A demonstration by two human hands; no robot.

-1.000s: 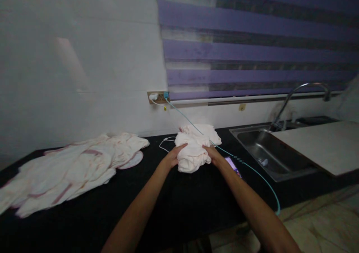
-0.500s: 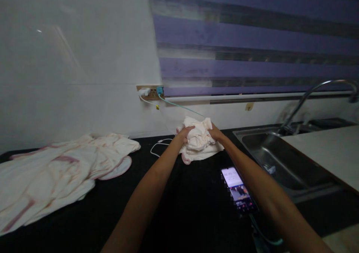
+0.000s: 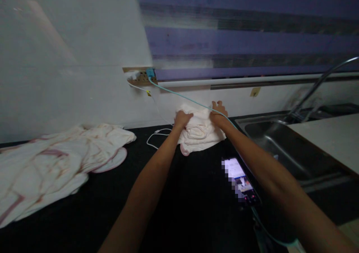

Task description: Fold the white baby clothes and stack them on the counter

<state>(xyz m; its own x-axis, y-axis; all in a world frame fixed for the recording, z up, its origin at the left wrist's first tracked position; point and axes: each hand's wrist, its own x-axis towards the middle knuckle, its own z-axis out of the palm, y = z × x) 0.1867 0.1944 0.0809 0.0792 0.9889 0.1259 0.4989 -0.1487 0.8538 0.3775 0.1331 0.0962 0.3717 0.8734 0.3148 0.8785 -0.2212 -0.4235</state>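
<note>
A folded white cloth (image 3: 198,131) with pink trim lies in a small pile against the wall at the back of the black counter. At the pile's left side, my left hand (image 3: 183,119) is closed on the cloth, thumb on top and the other fingers mostly hidden. My right hand (image 3: 219,113) is at its right side, fingers raised and apart near the wall, the palm beside the cloth. A teal charging cable (image 3: 181,95) runs from the wall socket across the back of my right hand.
A larger crumpled white cloth (image 3: 64,163) with pink edging covers the counter's left. A lit phone (image 3: 239,178) lies beside my right forearm. To the right are a steel sink (image 3: 280,144), a faucet (image 3: 311,88) and a white board (image 3: 333,133). A white cable (image 3: 153,137) loops near the pile.
My right hand has let go of the cloth and its fingers now spread near the wall, with the teal cable over it. The pile lies flatter. The camera view has shifted.
</note>
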